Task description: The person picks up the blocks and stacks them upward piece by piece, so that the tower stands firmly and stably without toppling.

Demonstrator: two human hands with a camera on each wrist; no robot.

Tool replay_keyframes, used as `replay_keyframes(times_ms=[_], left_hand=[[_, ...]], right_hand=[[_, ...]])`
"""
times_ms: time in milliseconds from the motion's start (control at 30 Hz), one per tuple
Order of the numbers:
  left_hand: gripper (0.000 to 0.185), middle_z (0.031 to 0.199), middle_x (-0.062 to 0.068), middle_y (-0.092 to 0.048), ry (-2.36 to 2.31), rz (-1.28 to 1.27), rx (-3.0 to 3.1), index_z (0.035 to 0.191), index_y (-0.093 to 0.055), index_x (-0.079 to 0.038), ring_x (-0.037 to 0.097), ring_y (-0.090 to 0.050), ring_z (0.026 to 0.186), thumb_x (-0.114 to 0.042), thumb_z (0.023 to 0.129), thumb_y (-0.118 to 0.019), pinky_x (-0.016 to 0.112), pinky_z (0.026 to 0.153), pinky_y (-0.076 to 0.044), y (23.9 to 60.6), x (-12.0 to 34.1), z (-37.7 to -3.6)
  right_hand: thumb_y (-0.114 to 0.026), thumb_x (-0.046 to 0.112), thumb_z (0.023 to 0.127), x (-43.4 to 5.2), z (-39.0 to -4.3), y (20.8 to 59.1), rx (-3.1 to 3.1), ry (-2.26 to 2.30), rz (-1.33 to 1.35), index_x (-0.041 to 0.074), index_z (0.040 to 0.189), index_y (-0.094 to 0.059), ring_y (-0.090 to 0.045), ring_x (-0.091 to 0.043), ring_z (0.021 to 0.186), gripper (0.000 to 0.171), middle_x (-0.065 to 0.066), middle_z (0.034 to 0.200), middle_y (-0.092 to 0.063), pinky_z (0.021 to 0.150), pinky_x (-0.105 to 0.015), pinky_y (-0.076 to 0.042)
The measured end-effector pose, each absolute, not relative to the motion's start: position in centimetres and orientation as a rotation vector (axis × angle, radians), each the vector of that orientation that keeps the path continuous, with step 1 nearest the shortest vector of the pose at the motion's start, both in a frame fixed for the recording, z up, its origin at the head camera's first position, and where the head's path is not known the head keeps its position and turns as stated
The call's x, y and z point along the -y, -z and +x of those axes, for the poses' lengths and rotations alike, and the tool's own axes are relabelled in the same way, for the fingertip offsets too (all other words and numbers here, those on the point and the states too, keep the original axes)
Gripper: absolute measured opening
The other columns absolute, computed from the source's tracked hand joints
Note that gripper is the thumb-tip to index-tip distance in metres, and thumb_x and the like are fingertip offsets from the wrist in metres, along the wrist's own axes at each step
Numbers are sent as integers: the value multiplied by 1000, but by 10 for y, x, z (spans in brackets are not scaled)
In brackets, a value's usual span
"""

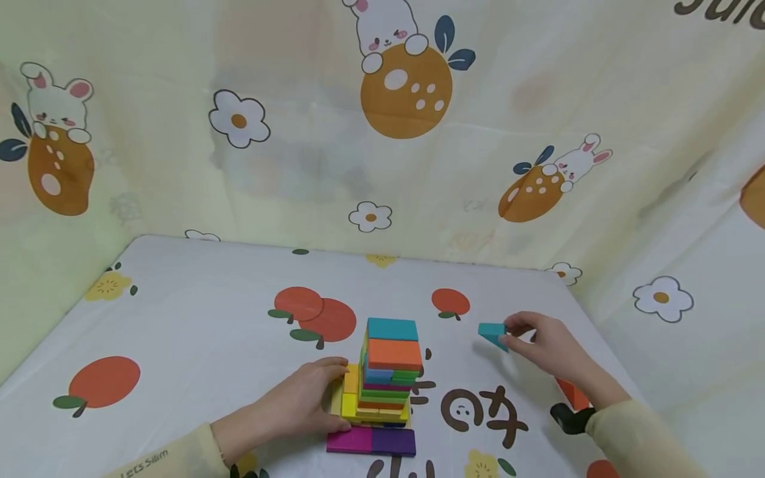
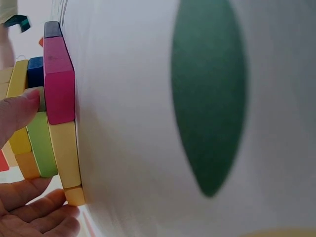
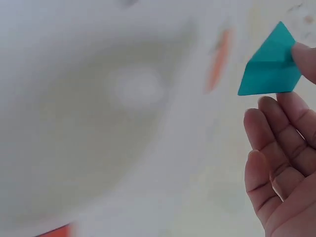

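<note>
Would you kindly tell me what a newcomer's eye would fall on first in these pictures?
First, the stack of coloured blocks at the middle of the fruit-print table, with the left hand resting against its base. Next, the teal triangular block, pinched by the right hand above the table, to the stack's right.

Block tower [image 1: 388, 375] amid seemingly open tablecloth [image 1: 197, 332]

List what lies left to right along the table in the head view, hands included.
Orange print → left hand → block stack → teal triangle → right hand.
</note>
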State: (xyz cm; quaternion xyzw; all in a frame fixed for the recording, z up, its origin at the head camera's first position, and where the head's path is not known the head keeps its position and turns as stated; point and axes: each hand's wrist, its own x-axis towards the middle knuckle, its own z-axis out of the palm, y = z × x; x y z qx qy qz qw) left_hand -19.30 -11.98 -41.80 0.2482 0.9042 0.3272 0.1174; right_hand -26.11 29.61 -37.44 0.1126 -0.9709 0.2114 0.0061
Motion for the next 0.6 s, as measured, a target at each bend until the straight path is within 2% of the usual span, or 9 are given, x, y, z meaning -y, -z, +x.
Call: replay_keyframes(times_ms=[300, 467, 600], left_hand=[[76, 144, 18, -58, -962, 724, -2653, 135, -61, 4, 39, -54, 134, -33, 75, -90, 57, 112, -46, 418, 120, -193], [76, 145, 18, -58, -972, 723, -2638, 135, -61, 3, 39, -54, 134, -33, 76, -90, 57, 112, -46, 418, 120, -193], [75, 144, 18, -58, -983, 733, -2633, 135, -62, 3, 38, -55, 133, -33, 76, -90, 57, 112, -46, 418, 120, -194]], right_hand=[[-77, 18, 92, -206, -246, 309, 2754, -696, 864, 10, 109, -71, -62, -13, 93, 20, 3, 101, -73, 78, -28, -53], [-78, 18, 91, -172, -238, 290, 2675, -686, 1073, 13, 110, -70, -61, -11, 91, 22, 3, 105, -73, 79, -28, -55], [-78, 20, 91, -156, -233, 283, 2678, -652, 1166, 13, 112, -69, -64, -12, 96, 24, 3, 108, -72, 83, -33, -58]])
